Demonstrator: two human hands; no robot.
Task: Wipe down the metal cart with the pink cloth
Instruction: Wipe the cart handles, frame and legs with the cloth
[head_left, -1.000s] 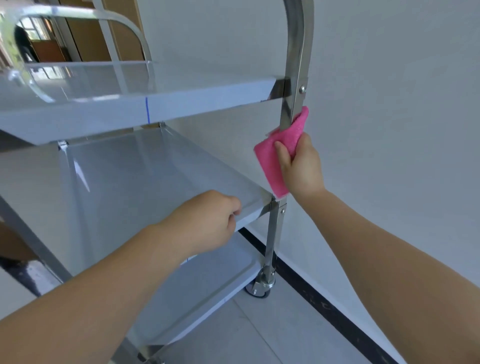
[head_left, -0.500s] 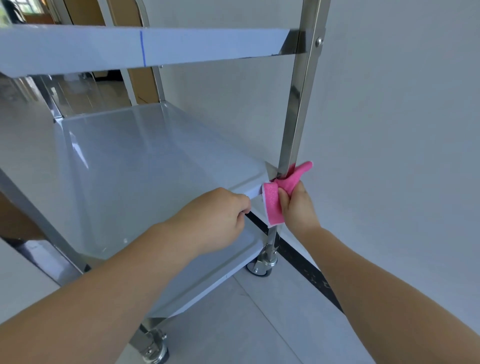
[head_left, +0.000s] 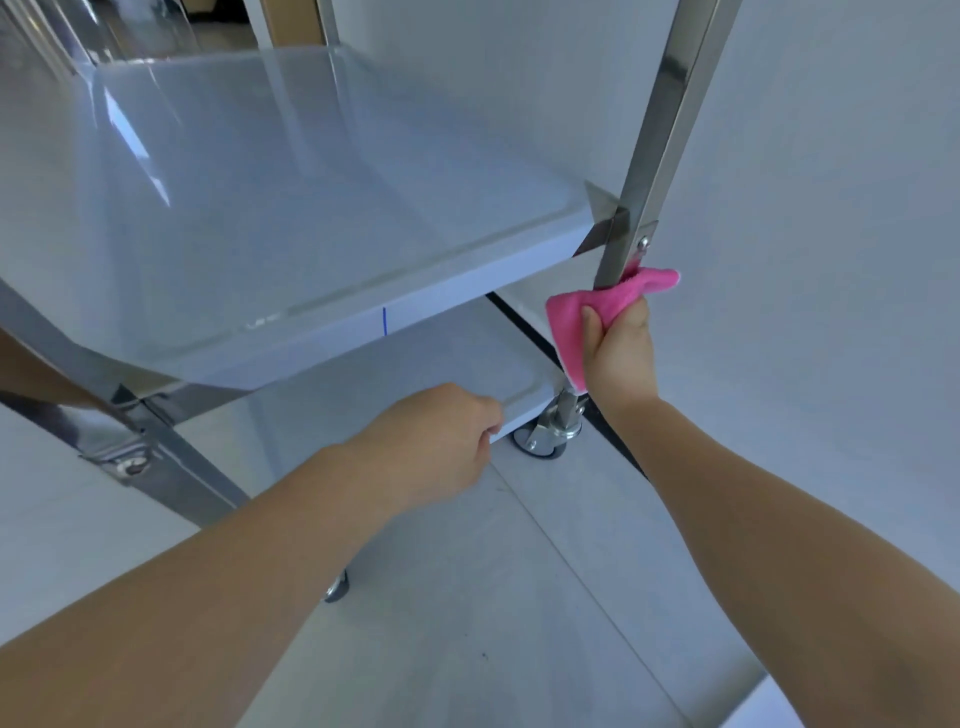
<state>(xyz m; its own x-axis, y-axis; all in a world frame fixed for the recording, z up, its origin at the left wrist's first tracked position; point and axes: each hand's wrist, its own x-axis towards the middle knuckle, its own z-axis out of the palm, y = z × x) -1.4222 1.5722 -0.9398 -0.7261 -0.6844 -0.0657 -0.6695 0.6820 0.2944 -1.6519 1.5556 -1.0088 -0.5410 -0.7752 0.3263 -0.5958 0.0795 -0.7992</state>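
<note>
At centre frame my left hand (head_left: 441, 436) curls on the front edge of the metal cart's (head_left: 322, 218) bottom shelf (head_left: 415, 364), steadying it. Right of centre, my right hand (head_left: 618, 353) clamps the pink cloth (head_left: 582, 312) around the upright post (head_left: 660, 135), whose length continues downward toward the caster (head_left: 545, 436).

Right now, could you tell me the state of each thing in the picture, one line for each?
pink cloth: bunched, wrapped around the corner post below the middle shelf.
right hand: grips the pink cloth against the post.
left hand: fingers curled at the front edge of the bottom shelf.
corner post: upright, shiny.
middle shelf: bare, reflective.
bottom shelf: bare.
caster wheel: on the floor.
</note>
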